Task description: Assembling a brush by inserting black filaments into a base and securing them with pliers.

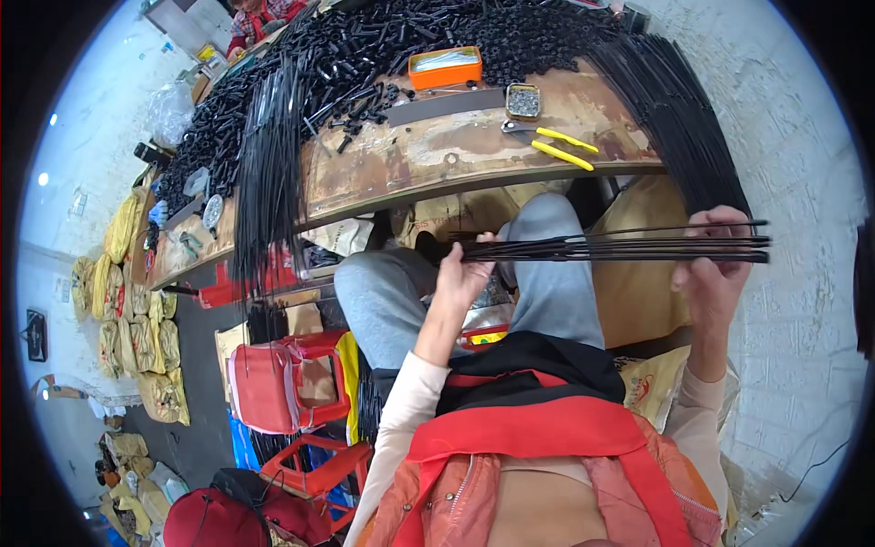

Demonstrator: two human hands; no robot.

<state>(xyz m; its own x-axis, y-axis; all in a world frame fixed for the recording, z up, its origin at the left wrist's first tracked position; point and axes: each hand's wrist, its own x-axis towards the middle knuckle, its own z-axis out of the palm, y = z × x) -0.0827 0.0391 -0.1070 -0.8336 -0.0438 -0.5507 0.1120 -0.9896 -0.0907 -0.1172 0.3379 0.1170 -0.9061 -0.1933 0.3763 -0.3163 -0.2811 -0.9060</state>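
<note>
you hold a bundle of thin black rods (pixel 620 244) level across the middle of the frame, above your grey-trousered knees. your left hand (pixel 463 273) closes round the left end of the bundle, fingers curled over it, so the rod tips there are hidden behind the hand. your right hand (pixel 715 264) pinches the bundle near its right end, and the tips stick out just past it toward the right rim. both grips are tight on the rods; how many rods are in the bundle is hard to make out, since they overlap.

the surface (pixel 437 155) curves across the upper frame, worn and brown. on it sit an orange tin (pixel 445 67), a small tray of screws (pixel 523 100) and yellow pliers (pixel 563 148), all near each other right of centre. behind them a heap of black parts (pixel 365 46) runs to the top edge, too small to tell apart. more rods hang over the surface's edge at the left (pixel 269 173) and fan down at the upper right (pixel 674 109).

at the lower left stand red stools (pixel 292 392), partly cut by your arm. yellow sacks (pixel 137 328) line the floor at far left, blurred by the rim. a person's sleeve shows at the top left, cut off.
</note>
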